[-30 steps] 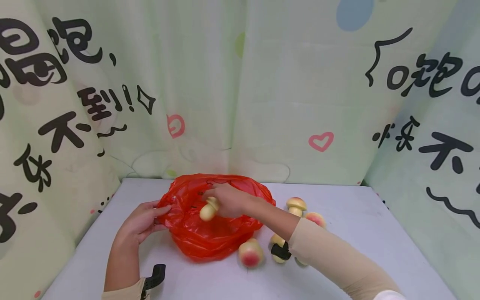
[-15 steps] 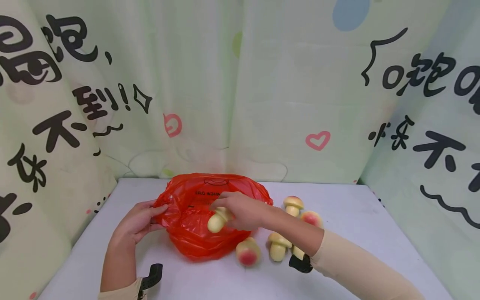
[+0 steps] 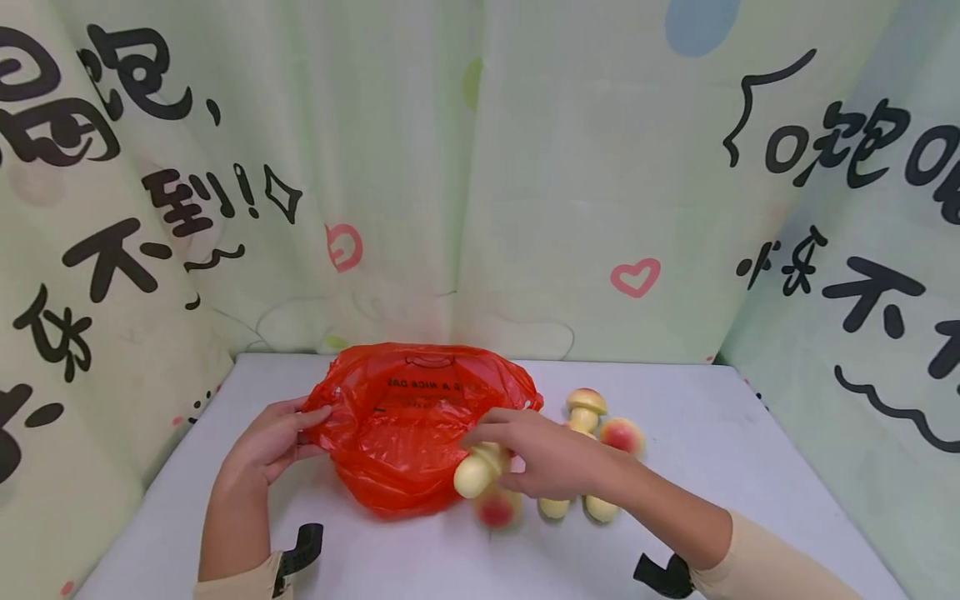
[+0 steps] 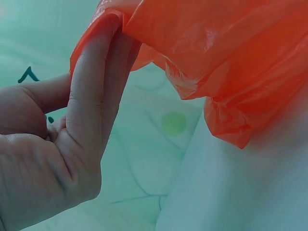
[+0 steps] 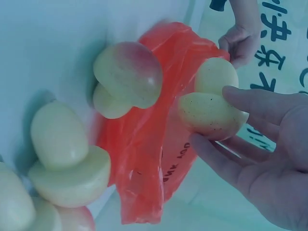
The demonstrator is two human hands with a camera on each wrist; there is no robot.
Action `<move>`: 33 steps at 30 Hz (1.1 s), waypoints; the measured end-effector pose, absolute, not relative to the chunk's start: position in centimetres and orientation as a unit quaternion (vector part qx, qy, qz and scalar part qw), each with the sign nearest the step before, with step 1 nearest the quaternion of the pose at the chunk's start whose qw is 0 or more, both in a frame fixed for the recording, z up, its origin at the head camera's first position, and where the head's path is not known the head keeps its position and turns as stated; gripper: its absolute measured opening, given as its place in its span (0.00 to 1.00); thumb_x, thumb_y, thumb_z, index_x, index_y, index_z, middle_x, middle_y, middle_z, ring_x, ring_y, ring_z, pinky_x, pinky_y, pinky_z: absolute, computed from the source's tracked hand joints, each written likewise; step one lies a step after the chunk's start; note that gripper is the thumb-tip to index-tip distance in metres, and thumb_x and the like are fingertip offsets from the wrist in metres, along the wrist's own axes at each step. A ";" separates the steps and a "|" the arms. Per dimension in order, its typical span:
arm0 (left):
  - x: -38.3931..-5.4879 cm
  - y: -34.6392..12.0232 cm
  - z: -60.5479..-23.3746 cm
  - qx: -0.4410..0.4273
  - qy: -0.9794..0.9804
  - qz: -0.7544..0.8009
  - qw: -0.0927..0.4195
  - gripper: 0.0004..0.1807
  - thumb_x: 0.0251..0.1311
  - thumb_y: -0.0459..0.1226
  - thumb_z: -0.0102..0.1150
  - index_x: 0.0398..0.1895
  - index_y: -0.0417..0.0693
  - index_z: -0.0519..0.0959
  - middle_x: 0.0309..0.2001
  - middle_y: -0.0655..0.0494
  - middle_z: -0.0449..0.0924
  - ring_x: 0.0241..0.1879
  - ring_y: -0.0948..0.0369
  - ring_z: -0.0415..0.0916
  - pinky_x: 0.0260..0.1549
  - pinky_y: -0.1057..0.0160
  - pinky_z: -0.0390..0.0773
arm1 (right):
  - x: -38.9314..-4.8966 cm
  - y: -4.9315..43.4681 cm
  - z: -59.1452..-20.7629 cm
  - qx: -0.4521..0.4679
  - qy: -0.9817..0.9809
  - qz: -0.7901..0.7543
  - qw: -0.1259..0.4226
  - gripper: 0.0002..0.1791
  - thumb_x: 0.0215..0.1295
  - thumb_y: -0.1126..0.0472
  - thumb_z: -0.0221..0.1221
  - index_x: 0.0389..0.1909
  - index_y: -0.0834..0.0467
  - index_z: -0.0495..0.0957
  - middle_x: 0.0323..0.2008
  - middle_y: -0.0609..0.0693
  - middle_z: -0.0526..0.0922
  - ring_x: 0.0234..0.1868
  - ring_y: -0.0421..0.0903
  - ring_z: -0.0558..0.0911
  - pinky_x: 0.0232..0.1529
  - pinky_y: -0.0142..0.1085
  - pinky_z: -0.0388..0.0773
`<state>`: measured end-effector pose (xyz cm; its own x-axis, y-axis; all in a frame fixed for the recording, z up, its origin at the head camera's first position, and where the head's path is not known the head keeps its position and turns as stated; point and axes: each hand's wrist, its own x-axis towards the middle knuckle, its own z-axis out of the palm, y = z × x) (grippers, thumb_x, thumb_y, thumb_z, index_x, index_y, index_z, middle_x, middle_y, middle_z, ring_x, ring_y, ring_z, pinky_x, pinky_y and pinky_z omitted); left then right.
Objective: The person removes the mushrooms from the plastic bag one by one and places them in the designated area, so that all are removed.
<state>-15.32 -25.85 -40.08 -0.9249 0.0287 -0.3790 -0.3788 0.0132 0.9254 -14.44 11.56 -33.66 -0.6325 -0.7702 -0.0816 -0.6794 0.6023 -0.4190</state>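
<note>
In the head view, my left hand (image 3: 272, 442) pinches the left rim of a red plastic bag (image 3: 405, 458), whose mouth gapes toward me. The left wrist view has the thin plastic (image 4: 216, 53) draped over its straight fingers, thumb on the other side. My right hand (image 3: 555, 454) holds a toy mushroom (image 3: 474, 477) at the bag's front right edge. Its pale stem points left; thumb and fingers grip the speckled cap (image 5: 211, 115) in the right wrist view. Just below it, a toy mushroom with a red-tinged cap (image 3: 497, 510) lies on the table, partly covered in the head view.
Several more toy mushrooms lie right of the bag, one upright-looking with a tan cap (image 3: 587, 402) and one with a pinkish cap (image 3: 622, 435). My right forearm overlaps part of that group. The white table (image 3: 405, 562) ends at a printed curtain (image 3: 540, 208) behind and at both sides.
My right hand has moved from inside the bag's mouth rightward and toward me, still holding the mushroom. The left hand keeps its grip on the rim. The bag's printed inside shows more now.
</note>
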 end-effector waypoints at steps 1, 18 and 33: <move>-15.3 -25.8 -40.0 -0.126 0.696 0.691 0.148 0.34 0.76 0.45 0.59 0.77 0.39 0.62 0.50 0.53 0.83 0.43 0.58 0.85 0.47 0.61 0.88 | -14.1 12.0 -33.7 -0.403 0.887 -0.181 0.133 0.26 0.65 0.63 0.69 0.63 0.42 0.80 0.57 0.40 0.80 0.53 0.37 0.77 0.47 0.32 0.83; -15.2 -25.7 -40.1 -0.126 0.687 0.699 0.153 0.35 0.76 0.44 0.58 0.78 0.38 0.60 0.48 0.56 0.83 0.42 0.60 0.86 0.45 0.62 0.88 | -9.2 17.1 -36.5 -0.446 0.872 -0.180 0.093 0.29 0.56 0.70 0.72 0.58 0.46 0.81 0.53 0.38 0.80 0.51 0.36 0.78 0.46 0.25 0.80; -15.3 -25.5 -39.9 -0.128 0.690 0.694 0.158 0.35 0.76 0.44 0.58 0.78 0.37 0.60 0.48 0.56 0.83 0.43 0.60 0.86 0.47 0.61 0.88 | -8.8 18.4 -39.3 -0.406 0.897 -0.152 0.089 0.31 0.51 0.71 0.75 0.57 0.46 0.84 0.52 0.38 0.77 0.52 0.39 0.78 0.49 0.30 0.83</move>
